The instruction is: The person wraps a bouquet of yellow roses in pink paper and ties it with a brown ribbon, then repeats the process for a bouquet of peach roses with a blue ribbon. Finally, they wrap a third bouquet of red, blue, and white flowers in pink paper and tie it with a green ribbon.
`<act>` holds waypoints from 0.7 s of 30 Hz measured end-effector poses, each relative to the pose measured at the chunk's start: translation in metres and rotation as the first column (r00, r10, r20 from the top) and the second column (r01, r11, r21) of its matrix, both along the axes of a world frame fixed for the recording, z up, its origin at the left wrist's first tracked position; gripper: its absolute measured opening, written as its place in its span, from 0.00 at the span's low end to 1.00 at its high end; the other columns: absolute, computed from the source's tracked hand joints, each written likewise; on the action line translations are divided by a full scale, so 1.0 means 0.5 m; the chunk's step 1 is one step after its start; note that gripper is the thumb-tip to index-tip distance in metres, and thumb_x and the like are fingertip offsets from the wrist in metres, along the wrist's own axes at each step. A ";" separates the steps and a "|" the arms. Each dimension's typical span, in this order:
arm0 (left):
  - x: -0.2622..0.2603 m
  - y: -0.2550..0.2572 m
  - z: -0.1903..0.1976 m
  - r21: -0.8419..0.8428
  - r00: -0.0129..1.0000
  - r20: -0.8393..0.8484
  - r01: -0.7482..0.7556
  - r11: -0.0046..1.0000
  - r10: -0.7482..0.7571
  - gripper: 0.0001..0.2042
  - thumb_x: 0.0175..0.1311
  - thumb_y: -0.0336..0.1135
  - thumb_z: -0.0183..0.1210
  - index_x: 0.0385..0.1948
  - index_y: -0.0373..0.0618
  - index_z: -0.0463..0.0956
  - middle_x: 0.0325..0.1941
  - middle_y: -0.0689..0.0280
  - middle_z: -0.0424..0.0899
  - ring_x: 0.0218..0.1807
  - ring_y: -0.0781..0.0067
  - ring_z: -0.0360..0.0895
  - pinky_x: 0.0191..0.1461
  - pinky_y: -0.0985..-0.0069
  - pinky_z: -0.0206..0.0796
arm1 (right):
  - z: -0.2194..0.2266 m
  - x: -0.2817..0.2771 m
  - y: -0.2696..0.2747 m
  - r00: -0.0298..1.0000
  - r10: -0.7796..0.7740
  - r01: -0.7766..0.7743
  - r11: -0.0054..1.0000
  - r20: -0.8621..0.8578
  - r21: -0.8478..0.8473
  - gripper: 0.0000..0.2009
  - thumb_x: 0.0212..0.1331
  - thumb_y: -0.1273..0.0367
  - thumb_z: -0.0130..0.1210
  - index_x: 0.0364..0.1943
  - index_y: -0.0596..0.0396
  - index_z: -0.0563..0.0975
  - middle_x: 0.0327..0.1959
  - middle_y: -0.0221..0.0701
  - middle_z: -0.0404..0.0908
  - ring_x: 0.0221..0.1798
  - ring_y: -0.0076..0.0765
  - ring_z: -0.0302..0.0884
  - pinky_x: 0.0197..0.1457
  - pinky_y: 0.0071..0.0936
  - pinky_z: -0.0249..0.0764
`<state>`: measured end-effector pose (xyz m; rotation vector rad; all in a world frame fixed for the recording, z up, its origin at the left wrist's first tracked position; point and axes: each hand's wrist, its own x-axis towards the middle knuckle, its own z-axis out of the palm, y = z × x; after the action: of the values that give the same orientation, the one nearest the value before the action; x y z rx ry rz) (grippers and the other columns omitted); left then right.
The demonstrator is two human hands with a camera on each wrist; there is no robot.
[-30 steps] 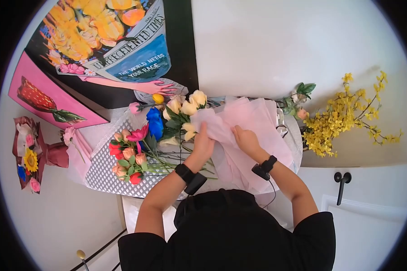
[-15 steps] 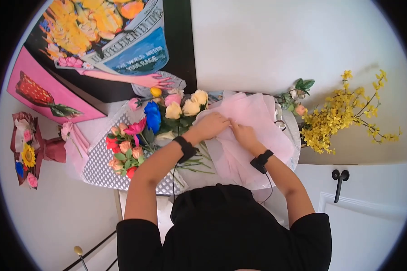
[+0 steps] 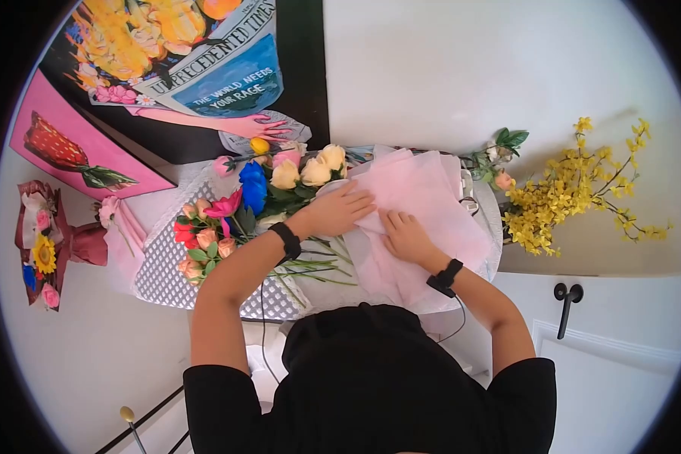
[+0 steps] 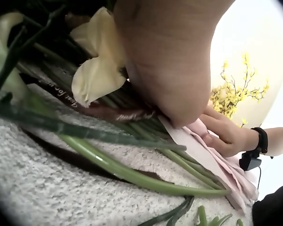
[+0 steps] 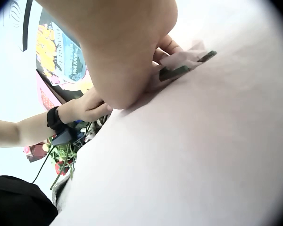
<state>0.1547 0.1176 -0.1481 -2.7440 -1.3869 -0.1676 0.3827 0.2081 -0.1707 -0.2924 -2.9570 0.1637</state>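
Note:
Pink tissue paper (image 3: 431, 193) lies spread over the right half of a small table. My left hand (image 3: 342, 209) rests flat on its left edge, fingers straight and pointing right, just beside cream roses (image 3: 310, 172). My right hand (image 3: 403, 233) sits on the paper a little nearer me. In the right wrist view its fingers (image 5: 172, 49) pinch a fold of the pink paper (image 5: 203, 155). Under the left hand (image 4: 170, 61), the left wrist view shows green stems (image 4: 132, 174) and a cream petal (image 4: 96, 77).
Blue, pink and red flowers (image 3: 227, 219) lie on white dotted wrap (image 3: 166, 280) to the left. Yellow blossom branches (image 3: 575, 193) stand at the right. Paintings (image 3: 181, 68) lean behind the table, a wrapped bouquet (image 3: 41, 250) lies far left, and a door handle (image 3: 566, 295) is lower right.
My left hand slid rightward from the paper's edge by the stems and now lies flat on the sheet. My right hand drew slightly toward me on the paper.

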 end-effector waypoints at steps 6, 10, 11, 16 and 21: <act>0.023 0.030 -0.010 0.007 0.997 -0.052 -0.049 0.999 0.049 0.15 0.53 0.32 0.48 0.43 0.39 0.71 0.45 0.59 0.74 0.52 0.65 0.69 0.66 0.56 0.47 | 0.016 -0.053 -0.043 0.978 -0.190 0.187 0.981 -0.081 -0.045 0.22 0.44 0.68 0.52 0.46 0.64 0.68 0.40 0.40 0.69 0.41 0.45 0.67 0.41 0.37 0.65; 0.032 0.067 0.068 -0.169 0.986 -0.137 -0.123 0.978 0.100 0.11 0.51 0.31 0.48 0.36 0.41 0.73 0.36 0.63 0.74 0.44 0.67 0.72 0.64 0.56 0.51 | -0.005 -0.084 -0.011 0.940 -0.324 0.298 0.933 -0.109 -0.203 0.15 0.46 0.73 0.50 0.41 0.61 0.69 0.33 0.39 0.73 0.36 0.46 0.71 0.36 0.37 0.68; 0.034 0.071 0.083 -0.068 0.983 -0.130 -0.141 0.988 0.131 0.08 0.51 0.31 0.48 0.32 0.42 0.72 0.33 0.64 0.73 0.41 0.67 0.72 0.62 0.58 0.52 | 0.002 -0.088 -0.003 0.942 -0.317 0.291 0.935 -0.111 -0.203 0.15 0.46 0.73 0.50 0.41 0.61 0.69 0.33 0.39 0.73 0.36 0.46 0.71 0.36 0.37 0.68; 0.027 0.028 0.195 0.426 0.985 0.169 -0.047 0.904 -0.029 0.03 0.49 0.31 0.51 0.25 0.45 0.70 0.27 0.65 0.72 0.33 0.67 0.72 0.55 0.64 0.59 | 0.078 -0.047 0.068 0.935 -0.274 0.189 0.922 -0.224 -0.338 0.10 0.51 0.74 0.49 0.38 0.63 0.72 0.28 0.40 0.77 0.30 0.40 0.77 0.33 0.34 0.72; 0.008 -0.086 0.081 -0.071 0.923 0.235 -0.297 0.952 0.305 0.09 0.47 0.38 0.57 0.29 0.46 0.72 0.28 0.64 0.72 0.36 0.65 0.71 0.42 0.69 0.60 | 0.115 0.021 0.124 0.965 -0.229 0.217 0.408 0.130 -0.887 0.11 0.59 0.69 0.49 0.40 0.64 0.74 0.32 0.37 0.80 0.31 0.30 0.79 0.34 0.27 0.74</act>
<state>0.1587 0.0743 -0.1075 -2.5583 -1.8688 -0.4811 0.3932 0.2699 -0.1130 -0.7922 -2.4293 1.7195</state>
